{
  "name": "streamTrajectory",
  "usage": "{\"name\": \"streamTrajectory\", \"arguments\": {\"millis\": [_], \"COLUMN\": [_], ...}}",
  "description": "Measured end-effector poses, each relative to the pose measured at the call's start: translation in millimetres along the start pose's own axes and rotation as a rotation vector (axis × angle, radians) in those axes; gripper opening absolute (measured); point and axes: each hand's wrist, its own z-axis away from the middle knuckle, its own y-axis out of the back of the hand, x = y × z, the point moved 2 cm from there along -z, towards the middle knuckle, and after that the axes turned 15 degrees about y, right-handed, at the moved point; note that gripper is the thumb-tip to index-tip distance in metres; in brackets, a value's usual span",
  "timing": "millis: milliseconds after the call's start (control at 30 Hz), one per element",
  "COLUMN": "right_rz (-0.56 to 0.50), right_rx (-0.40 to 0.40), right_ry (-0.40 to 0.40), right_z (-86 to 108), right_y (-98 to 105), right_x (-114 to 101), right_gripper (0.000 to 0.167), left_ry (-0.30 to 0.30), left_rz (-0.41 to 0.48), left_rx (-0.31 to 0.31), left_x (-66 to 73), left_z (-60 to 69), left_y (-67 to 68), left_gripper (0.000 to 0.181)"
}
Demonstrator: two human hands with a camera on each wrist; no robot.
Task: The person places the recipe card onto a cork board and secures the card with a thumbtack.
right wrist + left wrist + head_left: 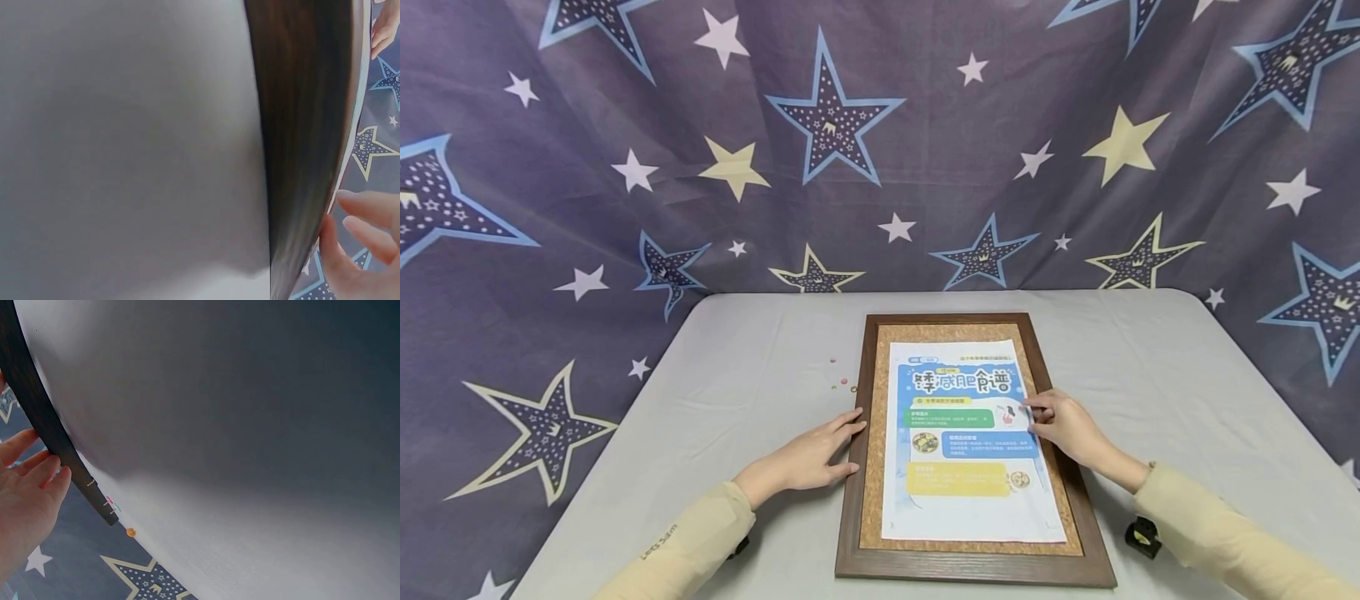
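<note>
A sheet of paper (970, 521) printed with coloured boxes and large characters lies on a cork board (872, 500) with a dark brown wooden frame (977, 567). My left hand (808, 457) rests beside the board, its spread fingertips touching the frame's left edge. In the left wrist view, these fingers (47, 472) lie against the dark frame side. Over the frame's right side, my right hand (1071, 429) touches the sheet's right edge with bent fingers. The right wrist view shows its thumb (328, 240) against the frame and other fingertips near the paper's edge.
Several small coloured pins (844, 382) lie on the grey tablecloth (760, 358), left of the frame. A black wrist device (1142, 537) hangs under the right sleeve. A dark curtain (880, 75) patterned with stars stands behind the table.
</note>
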Motion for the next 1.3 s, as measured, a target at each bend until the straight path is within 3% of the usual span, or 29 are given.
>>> {"name": "streamTrajectory", "arguments": {"millis": [167, 533, 833, 1300], "right_rz": [0.039, 0.147, 0.096, 0.044], "right_rx": [-0.039, -0.150, -0.324, -0.392], "right_ry": [0.064, 0.288, 0.219, 0.270], "right_z": [0.8, 5.1, 6.5, 9.2], "right_y": [1.3, 5.4, 6.4, 5.8], "right_x": [1.5, 4.3, 11.0, 14.3], "right_gripper": [0.031, 0.040, 0.056, 0.062], "left_ry": [0.001, 0.003, 0.002, 0.008], "left_rz": [-0.002, -0.003, -0.004, -0.005], "left_rx": [-0.001, -0.004, -0.003, 0.004], "left_x": [0.6, 1.3, -0.1, -0.5], "left_z": [0.1, 0.4, -0.1, -1.6], "left_y": [0.6, 1.3, -0.1, 0.3], "left_gripper": [0.060, 0.060, 0.060, 0.061]}}
